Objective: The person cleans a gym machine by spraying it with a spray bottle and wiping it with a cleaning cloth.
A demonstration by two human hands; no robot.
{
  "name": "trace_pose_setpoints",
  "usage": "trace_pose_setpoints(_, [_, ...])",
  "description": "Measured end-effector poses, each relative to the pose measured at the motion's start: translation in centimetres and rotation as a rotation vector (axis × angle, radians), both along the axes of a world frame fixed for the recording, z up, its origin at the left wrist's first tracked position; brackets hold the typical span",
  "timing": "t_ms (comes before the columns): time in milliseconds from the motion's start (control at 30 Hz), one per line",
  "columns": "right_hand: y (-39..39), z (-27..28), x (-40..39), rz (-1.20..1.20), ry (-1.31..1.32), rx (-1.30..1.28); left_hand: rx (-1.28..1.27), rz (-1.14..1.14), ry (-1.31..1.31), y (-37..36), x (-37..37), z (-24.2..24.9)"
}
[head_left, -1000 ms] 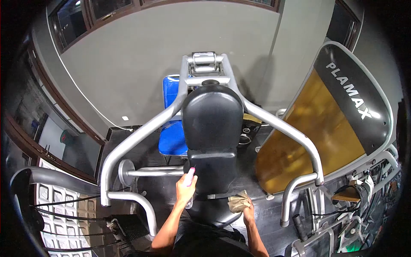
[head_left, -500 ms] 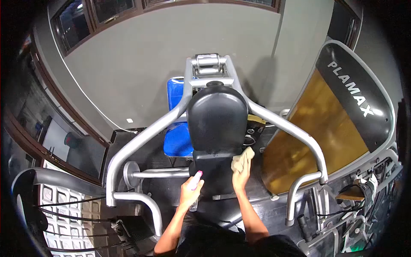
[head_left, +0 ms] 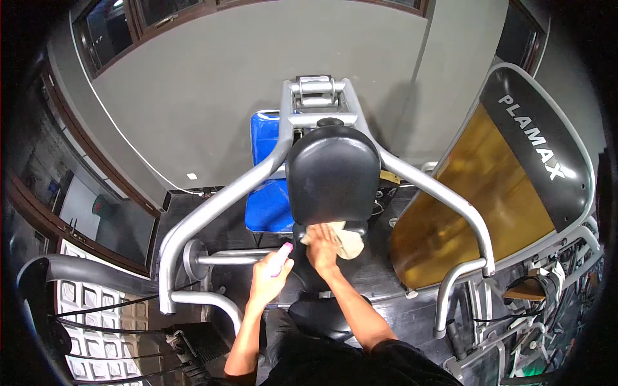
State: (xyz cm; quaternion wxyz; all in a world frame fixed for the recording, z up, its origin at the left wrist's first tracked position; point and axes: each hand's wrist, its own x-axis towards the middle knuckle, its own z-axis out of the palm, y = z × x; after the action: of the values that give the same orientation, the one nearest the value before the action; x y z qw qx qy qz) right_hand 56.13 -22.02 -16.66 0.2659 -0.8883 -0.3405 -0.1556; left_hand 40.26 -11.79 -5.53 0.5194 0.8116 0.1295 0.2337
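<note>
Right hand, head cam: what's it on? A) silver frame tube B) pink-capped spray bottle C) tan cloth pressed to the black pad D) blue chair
C: the right hand lies flat on the tan cloth against the black pad, while the left hand holds the spray bottle.

Right hand (head_left: 322, 248) presses cloth (head_left: 344, 237) on backrest (head_left: 333, 174).

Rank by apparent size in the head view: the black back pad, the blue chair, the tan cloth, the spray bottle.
1. Black back pad
2. Blue chair, partly hidden by the frame, so unsure
3. Tan cloth under the right hand
4. Spray bottle in the left hand, mostly covered
</note>
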Motion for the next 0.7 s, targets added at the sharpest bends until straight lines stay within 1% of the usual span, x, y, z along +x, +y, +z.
trace_pose_setpoints(67, [2.8, 0.3, -0.5, 0.099, 0.022, -0.123, -0.197, -0.034, 0.099, -0.2, -0.3, -0.1])
trace_pose_setpoints(100, [3.8, 0.0, -0.8, 0.101, 0.022, -0.121, -0.297, -0.050, 0.077, -0.5, -0.5, 0.5])
trace_pose_setpoints(167, [5.3, -0.5, -1.1, 0.269, -0.191, -0.029, -0.309, -0.048, 0.067, -0.5, -0.5, 1.0])
trace_pose_setpoints(200, [5.9, -1.4, -1.1, 0.268, -0.190, -0.028, -0.323, -0.047, 0.058, -0.5, -0.5, 1.2])
trace_pose_setpoints(267, [6.9, -3.4, -1.0, 0.246, -0.293, -0.282, -0.287, -0.049, 0.029, -0.2, -0.5, 1.7])
trace_pose_setpoints(300, [6.8, -3.0, -1.0, 0.237, -0.258, -0.339, -0.253, -0.047, -0.003, -0.1, -0.6, 1.8])
trace_pose_setpoints(333, [6.6, -2.7, -1.0, 0.238, -0.257, -0.337, -0.251, -0.045, -0.002, -0.1, -0.6, 1.7])
trace_pose_setpoints(400, [5.8, -2.0, -1.0, 0.183, -0.247, -0.342, -0.350, 0.003, -0.028, -0.1, -0.7, 1.4])
trace_pose_setpoints(467, [4.6, -0.2, -0.7, 0.146, -0.245, -0.366, -0.344, -0.021, -0.016, 0.0, -0.9, 1.1])
trace_pose_setpoints(533, [3.2, 0.6, 0.2, 0.119, -0.043, -0.387, -0.343, -0.051, -0.005, -0.1, -1.0, 1.0])
trace_pose_setpoints(567, [2.2, 0.4, 0.5, 0.099, -0.132, -0.337, -0.352, -0.056, -0.028, -0.2, -1.0, 1.1])
trace_pose_setpoints(667, [-1.1, 0.4, 1.7, 0.026, -0.071, -0.407, -0.409, -0.064, -0.028, -0.4, -1.1, 1.4])
trace_pose_setpoints(700, [-2.4, 0.5, 2.2, 0.008, -0.108, -0.411, -0.428, -0.051, -0.014, -0.4, -1.1, 1.4])
